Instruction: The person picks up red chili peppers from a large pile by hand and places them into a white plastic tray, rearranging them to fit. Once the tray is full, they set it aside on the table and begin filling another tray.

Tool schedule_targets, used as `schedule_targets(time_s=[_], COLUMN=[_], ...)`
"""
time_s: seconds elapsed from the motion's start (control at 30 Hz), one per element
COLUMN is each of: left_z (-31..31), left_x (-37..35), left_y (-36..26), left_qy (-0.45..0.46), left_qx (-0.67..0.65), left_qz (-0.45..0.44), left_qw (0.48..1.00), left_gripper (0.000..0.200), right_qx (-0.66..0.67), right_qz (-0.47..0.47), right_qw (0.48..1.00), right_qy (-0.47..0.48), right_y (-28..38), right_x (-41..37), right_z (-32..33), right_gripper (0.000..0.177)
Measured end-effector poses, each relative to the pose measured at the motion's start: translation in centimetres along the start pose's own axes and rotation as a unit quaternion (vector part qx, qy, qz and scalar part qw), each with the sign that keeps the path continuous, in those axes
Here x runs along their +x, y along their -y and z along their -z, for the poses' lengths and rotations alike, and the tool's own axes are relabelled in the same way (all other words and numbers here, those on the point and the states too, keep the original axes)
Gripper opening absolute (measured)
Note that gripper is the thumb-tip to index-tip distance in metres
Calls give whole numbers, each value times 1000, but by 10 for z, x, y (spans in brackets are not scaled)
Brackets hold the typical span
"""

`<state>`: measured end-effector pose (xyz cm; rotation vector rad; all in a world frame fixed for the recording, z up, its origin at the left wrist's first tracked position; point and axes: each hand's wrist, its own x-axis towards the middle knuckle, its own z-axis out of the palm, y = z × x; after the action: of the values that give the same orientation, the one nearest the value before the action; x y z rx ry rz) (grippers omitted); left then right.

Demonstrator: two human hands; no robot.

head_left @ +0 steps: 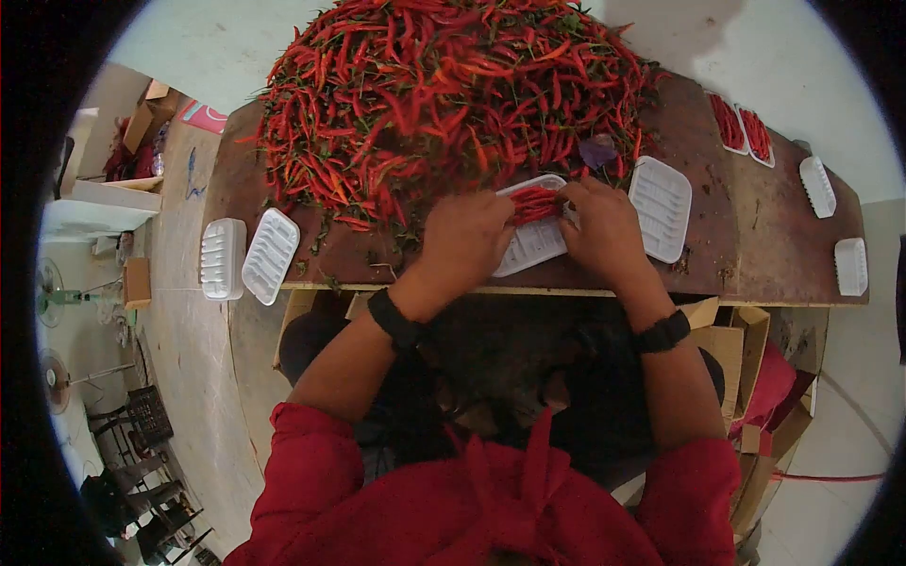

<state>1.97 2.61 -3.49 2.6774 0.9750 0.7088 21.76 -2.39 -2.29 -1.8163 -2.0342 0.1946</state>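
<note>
A small bundle of red chili peppers (535,203) lies across the upper part of a white foam tray (530,249) at the table's front edge. My left hand (465,236) has its fingers bent around the left ends of the chilies. At their right ends, my right hand (604,226) pinches them over the tray's rim; its fingertips are partly hidden. Just beyond both hands rises a large heap of red chilies (453,104) with green stems. Another white tray (661,209) rests to the right of my right hand.
Stacked white trays (223,259) and a tilted tray (271,257) stand at the left. Far right are two chili-filled trays (727,124) and more white trays (817,187). A purple scrap (596,151) sits on the heap. Cardboard boxes (750,358) are below the table at right.
</note>
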Motion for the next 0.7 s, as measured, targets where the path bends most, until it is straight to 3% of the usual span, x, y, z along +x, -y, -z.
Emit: schedule_targets(time_s=[0.1, 0.2, 0.33, 0.43, 0.5, 0.7], left_z=[-4, 1, 20, 37, 47, 58], left_x=[-2, -5, -10, -16, -21, -32], left_y=[3, 2, 6, 26, 45, 66], left_qy=[-4, -7, -42, -22, -57, -40], left_qx=[-2, -7, 14, 80, 83, 154], left_qz=[-6, 4, 5, 70, 124, 191], left_qw=[1000, 1000, 999, 994, 987, 969], left_gripper=[20, 18, 16, 15, 15, 26], right_qx=[6, 42, 1, -5, 2, 0], right_qz=[28, -7, 2, 17, 23, 44], right_qw=[999, 999, 999, 999, 999, 998], right_qy=[-29, -26, -36, -36, -38, -54], right_y=[0, -1, 7, 17, 23, 32], right_x=[0, 1, -2, -4, -4, -8], right_z=[3, 3, 8, 11, 12, 7], right_gripper=[24, 24, 23, 24, 24, 26])
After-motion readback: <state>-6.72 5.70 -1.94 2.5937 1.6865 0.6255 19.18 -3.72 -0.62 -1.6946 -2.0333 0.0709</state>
